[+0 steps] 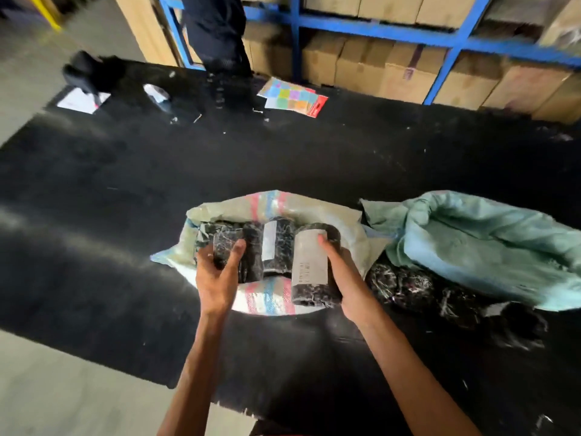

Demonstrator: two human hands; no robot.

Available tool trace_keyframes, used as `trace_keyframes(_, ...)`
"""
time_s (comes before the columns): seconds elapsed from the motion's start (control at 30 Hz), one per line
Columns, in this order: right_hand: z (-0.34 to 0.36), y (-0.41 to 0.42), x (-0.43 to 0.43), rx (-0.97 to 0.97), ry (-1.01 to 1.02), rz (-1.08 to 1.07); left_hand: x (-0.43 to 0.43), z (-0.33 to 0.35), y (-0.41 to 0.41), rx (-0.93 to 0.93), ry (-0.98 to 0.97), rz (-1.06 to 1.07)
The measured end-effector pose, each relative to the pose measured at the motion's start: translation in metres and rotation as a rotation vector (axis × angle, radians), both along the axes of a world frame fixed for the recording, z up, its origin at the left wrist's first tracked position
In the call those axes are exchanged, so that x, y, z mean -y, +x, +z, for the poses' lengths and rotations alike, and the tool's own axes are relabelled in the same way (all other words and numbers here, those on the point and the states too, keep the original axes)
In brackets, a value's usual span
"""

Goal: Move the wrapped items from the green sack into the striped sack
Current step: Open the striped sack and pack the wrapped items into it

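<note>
The left hand (217, 275) is gripping a dark wrapped bundle (224, 243) while the right hand (347, 278) is clutching a labelled wrapped roll (309, 262) over the striped sack (270, 202).

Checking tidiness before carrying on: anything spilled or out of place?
Yes: several wrapped items lie loose on the table at the edge of the slumped green sack, outside it rather than inside.

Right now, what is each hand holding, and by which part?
The left hand grips a small wrapped item by its near end. The right hand holds the labelled wrapped item by its right side.
</note>
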State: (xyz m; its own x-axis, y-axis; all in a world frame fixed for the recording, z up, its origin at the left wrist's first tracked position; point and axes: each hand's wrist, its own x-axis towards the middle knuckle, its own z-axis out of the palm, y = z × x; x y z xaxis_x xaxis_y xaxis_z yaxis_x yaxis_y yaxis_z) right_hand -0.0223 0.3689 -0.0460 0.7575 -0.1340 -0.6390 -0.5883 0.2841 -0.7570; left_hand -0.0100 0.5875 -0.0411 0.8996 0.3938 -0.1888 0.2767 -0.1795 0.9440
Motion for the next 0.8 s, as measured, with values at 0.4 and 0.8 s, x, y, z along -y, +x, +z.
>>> trace_keyframes(0.4, -0.039, 0.079, -0.041, 0.028, -0.802, 0.059, 0.022, -0.044, 0.08, -0.262, 0.568, -0.197)
trace_keyframes(0.8, -0.052, 0.052, -0.027, 0.088, -1.018, 0.315, 0.02, -0.047, 0.072, -0.288, 0.735, -0.274)
